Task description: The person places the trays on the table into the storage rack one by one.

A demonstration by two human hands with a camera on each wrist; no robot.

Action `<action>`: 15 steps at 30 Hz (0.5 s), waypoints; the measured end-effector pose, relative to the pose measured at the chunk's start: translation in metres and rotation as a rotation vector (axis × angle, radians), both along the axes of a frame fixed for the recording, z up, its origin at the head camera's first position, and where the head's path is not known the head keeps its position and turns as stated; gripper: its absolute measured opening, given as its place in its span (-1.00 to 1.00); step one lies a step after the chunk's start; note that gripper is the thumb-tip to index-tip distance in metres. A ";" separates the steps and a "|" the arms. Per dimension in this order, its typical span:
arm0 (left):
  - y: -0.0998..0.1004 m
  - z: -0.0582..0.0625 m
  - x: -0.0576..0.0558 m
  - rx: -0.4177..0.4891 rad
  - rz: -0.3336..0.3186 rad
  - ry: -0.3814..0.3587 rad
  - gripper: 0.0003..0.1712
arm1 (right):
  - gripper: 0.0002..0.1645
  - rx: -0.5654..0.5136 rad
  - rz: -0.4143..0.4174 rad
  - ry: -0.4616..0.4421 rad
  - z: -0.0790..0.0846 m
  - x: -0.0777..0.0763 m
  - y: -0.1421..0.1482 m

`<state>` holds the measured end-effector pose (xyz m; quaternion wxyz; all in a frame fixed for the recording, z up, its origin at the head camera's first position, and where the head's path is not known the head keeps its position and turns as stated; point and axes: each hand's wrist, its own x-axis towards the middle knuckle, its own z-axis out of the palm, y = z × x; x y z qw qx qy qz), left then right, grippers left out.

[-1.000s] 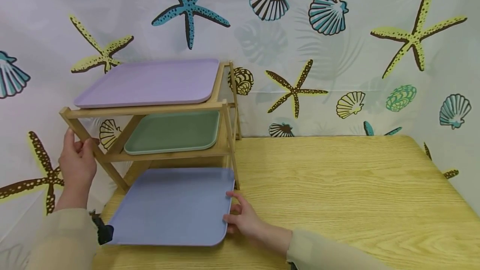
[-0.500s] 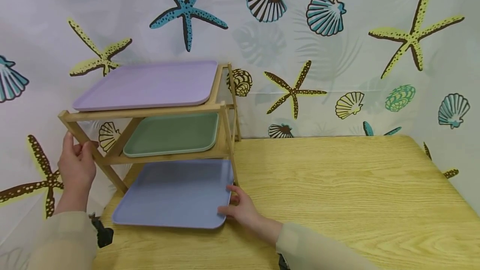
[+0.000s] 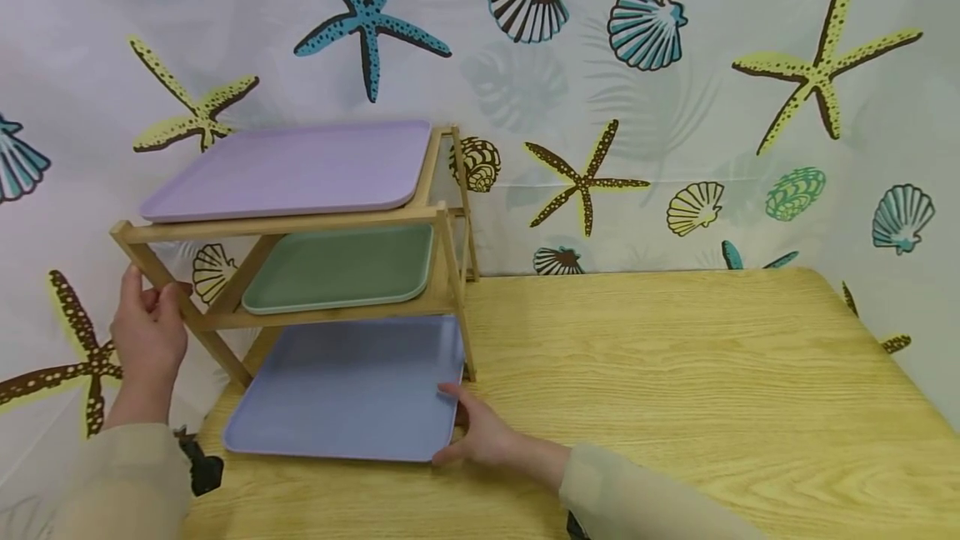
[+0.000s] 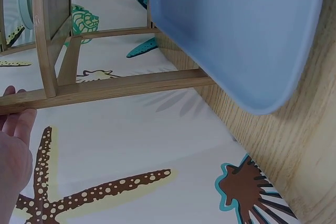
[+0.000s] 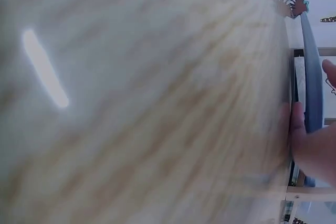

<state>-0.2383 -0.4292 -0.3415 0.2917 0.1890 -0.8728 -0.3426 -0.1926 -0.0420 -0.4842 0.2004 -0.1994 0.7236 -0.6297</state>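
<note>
A wooden folding rack (image 3: 277,228) stands on the left of the table. On its upper shelf lies a lilac tray (image 3: 292,169), and a green tray (image 3: 345,269) is on the shelf below. My left hand (image 3: 150,327) grips the rack's front left leg, its fingers around the wood. Low down under the shelves is a blue tray (image 3: 352,398), its front part sticking out toward me. My right hand (image 3: 480,432) holds that tray by its near right corner; the right wrist view shows fingers on both sides of the tray edge (image 5: 313,85).
The wood-grain table (image 3: 660,390) spreads to the right of the rack. A white cloth (image 3: 675,107) printed with starfish and shells hangs behind and at both sides, close to the left hand.
The blue tray has slid away from me, farther under the shelves. My right hand went along with it and has shifted round to the near corner. The left hand keeps its hold.
</note>
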 end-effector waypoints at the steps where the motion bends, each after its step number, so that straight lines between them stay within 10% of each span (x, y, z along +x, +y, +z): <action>1: 0.000 0.000 0.000 0.006 -0.001 -0.005 -0.49 | 0.03 0.031 -0.002 0.026 0.000 0.000 0.000; 15: 0.001 0.001 0.000 0.023 0.002 -0.025 -0.47 | -0.60 0.100 -0.060 0.203 -0.001 0.006 -0.002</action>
